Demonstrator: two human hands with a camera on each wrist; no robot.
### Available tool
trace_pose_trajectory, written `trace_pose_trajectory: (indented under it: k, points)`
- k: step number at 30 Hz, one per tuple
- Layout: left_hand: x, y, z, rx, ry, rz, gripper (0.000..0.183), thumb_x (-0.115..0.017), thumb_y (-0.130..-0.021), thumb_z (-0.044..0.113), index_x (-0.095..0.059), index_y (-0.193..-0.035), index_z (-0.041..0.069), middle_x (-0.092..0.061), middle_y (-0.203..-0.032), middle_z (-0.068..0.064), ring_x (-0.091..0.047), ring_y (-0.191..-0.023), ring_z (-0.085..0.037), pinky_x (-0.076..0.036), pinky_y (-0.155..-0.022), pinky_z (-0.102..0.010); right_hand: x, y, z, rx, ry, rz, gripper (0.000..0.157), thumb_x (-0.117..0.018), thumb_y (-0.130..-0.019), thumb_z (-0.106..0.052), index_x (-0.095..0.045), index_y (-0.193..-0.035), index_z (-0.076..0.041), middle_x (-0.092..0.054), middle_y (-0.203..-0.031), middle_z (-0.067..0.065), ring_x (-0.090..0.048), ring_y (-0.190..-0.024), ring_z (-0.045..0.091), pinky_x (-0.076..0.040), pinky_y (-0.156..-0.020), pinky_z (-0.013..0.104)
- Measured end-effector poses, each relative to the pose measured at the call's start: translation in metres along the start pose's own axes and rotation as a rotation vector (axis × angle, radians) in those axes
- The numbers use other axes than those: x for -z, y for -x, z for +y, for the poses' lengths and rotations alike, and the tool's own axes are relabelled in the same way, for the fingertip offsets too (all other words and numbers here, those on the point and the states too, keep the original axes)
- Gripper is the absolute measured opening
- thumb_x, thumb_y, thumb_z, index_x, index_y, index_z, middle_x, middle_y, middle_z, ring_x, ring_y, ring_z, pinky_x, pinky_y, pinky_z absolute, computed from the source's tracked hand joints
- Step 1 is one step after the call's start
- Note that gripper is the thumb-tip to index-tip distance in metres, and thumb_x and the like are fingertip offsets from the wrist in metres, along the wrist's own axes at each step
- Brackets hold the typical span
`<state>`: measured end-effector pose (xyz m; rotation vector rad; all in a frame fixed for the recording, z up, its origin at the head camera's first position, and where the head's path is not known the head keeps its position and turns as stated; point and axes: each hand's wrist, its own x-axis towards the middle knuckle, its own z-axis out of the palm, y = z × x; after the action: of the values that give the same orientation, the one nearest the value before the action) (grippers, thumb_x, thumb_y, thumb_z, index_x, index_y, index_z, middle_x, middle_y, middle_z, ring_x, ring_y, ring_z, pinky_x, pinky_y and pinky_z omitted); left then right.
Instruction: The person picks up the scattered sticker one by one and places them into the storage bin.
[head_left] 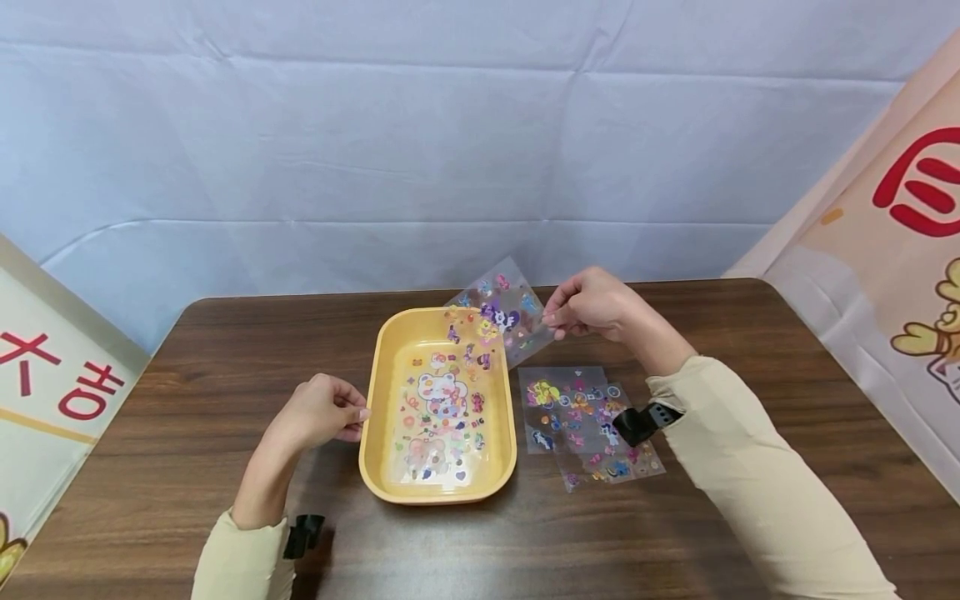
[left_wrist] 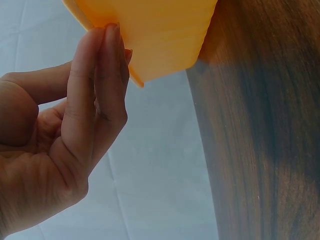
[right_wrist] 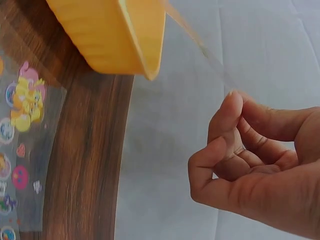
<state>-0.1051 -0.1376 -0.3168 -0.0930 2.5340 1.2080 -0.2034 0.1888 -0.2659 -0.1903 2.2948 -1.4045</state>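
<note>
A yellow tray (head_left: 372, 367) stands on the wooden table, with clear sticker sheets (head_left: 431, 429) of cartoon bears and small shapes lying inside. My left hand (head_left: 322, 410) holds the tray's left rim; in the left wrist view, the fingertips (left_wrist: 111, 31) lie against its outer wall. Between thumb and index finger, my right hand (head_left: 596, 304) pinches the corner of a transparent sticker sheet (head_left: 517, 312) with colourful cartoon ponies. That sheet slants over the tray's far right corner. Edge-on, it shows as a thin strip in the right wrist view.
More clear sticker sheets (head_left: 592, 429) overlap on the table (head_left: 600, 542) right of the tray, under my right forearm. A pale cloth (head_left: 375, 167) hangs behind the table's back edge. Printed banners with red characters (head_left: 926, 183) flank both sides.
</note>
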Motion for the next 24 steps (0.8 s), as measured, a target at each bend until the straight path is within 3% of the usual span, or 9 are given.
trace_pose_trajectory:
  k: [8,16,24]
  points:
    - [0.000,0.000,0.000,0.000,0.000,0.003,0.009,-0.058,-0.087,-0.002,-0.063,-0.087,-0.010,-0.060,-0.072,-0.011,-0.064,-0.060,-0.017,-0.057,-0.061,-0.034,-0.017,-0.003,-0.007,0.026,-0.004,-0.045,0.008,-0.058,-0.085,0.005,-0.059,-0.086,0.012,-0.059,-0.068,0.010,-0.058,-0.056,0.015,-0.048,-0.052,0.024]
    - [0.000,0.000,-0.001,0.004,0.003,-0.003,0.009,-0.057,-0.088,-0.002,-0.062,-0.088,-0.010,-0.060,-0.073,-0.011,-0.064,-0.060,-0.018,-0.057,-0.061,-0.034,-0.039,-0.006,-0.014,0.045,0.053,-0.070,0.008,-0.058,-0.085,0.005,-0.062,-0.085,0.012,-0.061,-0.068,0.015,-0.057,-0.053,0.016,-0.040,-0.047,0.023]
    - [0.000,-0.001,-0.001,0.007,0.014,0.000,0.009,-0.057,-0.088,-0.003,-0.062,-0.088,-0.010,-0.060,-0.074,-0.012,-0.064,-0.060,-0.018,-0.057,-0.061,-0.034,-0.057,-0.010,-0.017,0.043,0.049,-0.083,0.005,-0.062,-0.083,0.006,-0.062,-0.079,0.008,-0.060,-0.068,0.013,-0.057,-0.053,0.016,-0.049,-0.050,0.024]
